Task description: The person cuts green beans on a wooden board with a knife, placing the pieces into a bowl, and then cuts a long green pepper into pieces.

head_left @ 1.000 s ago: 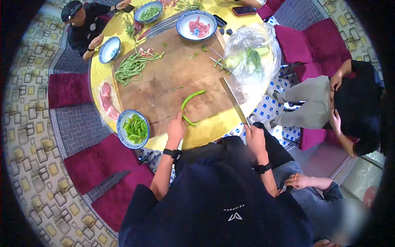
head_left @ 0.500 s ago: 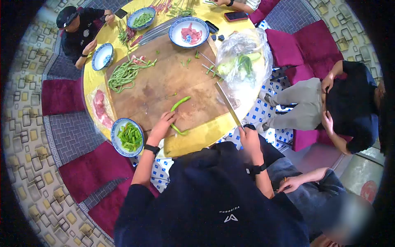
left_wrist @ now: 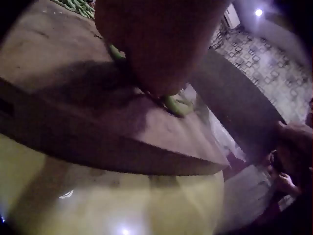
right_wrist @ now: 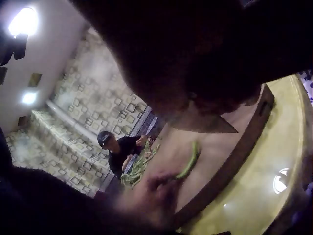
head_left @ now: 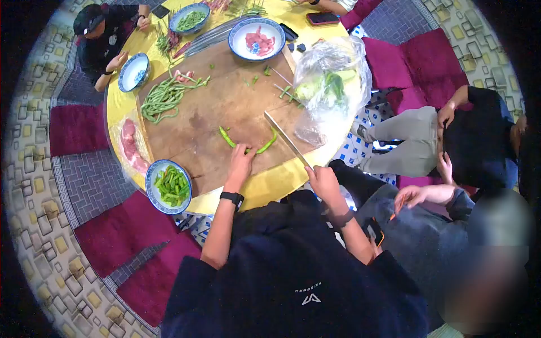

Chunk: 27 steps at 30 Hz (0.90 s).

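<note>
Curved green pepper (head_left: 268, 143) lies near the board's front edge; whether it is one pepper or two end to end cannot be told, as fingers cover the middle. My left hand (head_left: 240, 165) holds it there with bent fingers, green showing on both sides. The right hand (head_left: 324, 183) grips a knife by its handle, the long blade (head_left: 286, 136) slanting just right of the pepper. In the left wrist view, the pepper (left_wrist: 178, 105) pokes out beneath the hand, blade (left_wrist: 234, 93) beside it. The right wrist view shows the blade tip (right_wrist: 210, 122) over the board.
On the wooden board (head_left: 208, 115) lie long beans (head_left: 169, 100) and scraps. Around it stand a bowl of cut green pieces (head_left: 171, 187), a meat bowl (head_left: 256, 39), bagged vegetables (head_left: 332, 84) and raw meat (head_left: 131, 146). People are at the table's far left and to the right.
The pepper has turned, its right end now nearer the knife. My left hand has shifted onto its middle, and the knife has moved left, closer to it.
</note>
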Available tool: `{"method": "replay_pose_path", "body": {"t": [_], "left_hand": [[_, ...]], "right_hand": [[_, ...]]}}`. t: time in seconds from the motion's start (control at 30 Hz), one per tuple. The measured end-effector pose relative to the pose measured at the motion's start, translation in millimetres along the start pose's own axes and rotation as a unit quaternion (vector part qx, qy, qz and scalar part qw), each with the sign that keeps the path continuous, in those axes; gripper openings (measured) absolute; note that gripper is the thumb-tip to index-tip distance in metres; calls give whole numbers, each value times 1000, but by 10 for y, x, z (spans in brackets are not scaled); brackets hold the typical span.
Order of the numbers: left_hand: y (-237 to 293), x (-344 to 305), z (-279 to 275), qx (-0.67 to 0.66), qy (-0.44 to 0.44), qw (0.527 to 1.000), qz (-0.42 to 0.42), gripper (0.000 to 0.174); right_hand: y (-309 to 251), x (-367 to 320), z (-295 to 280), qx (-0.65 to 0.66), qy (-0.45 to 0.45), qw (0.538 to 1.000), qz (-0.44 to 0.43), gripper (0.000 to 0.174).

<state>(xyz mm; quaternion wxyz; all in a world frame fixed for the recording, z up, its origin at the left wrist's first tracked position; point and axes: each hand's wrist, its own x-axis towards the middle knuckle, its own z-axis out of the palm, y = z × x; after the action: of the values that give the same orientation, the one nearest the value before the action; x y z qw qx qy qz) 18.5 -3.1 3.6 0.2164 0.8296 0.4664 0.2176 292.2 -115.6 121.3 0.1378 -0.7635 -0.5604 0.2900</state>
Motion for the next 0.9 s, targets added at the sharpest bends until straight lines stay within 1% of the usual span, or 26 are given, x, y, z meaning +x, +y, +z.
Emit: {"method": "replay_pose_path", "body": {"t": [0.07,0.17,0.27,0.37,0.5,0.6,0.67,0.77,0.87,0.9], "left_hand": [[7,-27,-20,-8,1,1000,-1,31],[-106,-36,17,-6,3,1000,24,29],[-121,14,-21,24,-7,999,32,28],[-153,39,-16,12,12,1000,19,26],[-152,58,-56,8,5,1000,16,27],[-166,4,-52,15,3,1000,23,28],[-190,-29,-49,31,3,999,38,27],[-194,-99,-65,26,11,998,57,21],[-154,-150,-2,-52,17,998,-8,17],[-131,-151,5,-62,24,998,-10,16]], "right_hand": [[-72,41,60,-8,-16,1000,4,51],[-139,132,121,-36,-43,998,8,51],[-150,178,155,-47,-48,998,-5,50],[-129,203,220,-74,-50,996,-4,51],[12,306,371,-114,-71,991,10,56],[75,431,517,-134,-41,990,-22,60],[50,459,565,-121,-21,992,-22,59],[72,407,622,-78,-7,997,-3,55],[44,343,591,-34,-4,999,-1,52],[-26,301,550,-20,1,1000,5,50]]}}
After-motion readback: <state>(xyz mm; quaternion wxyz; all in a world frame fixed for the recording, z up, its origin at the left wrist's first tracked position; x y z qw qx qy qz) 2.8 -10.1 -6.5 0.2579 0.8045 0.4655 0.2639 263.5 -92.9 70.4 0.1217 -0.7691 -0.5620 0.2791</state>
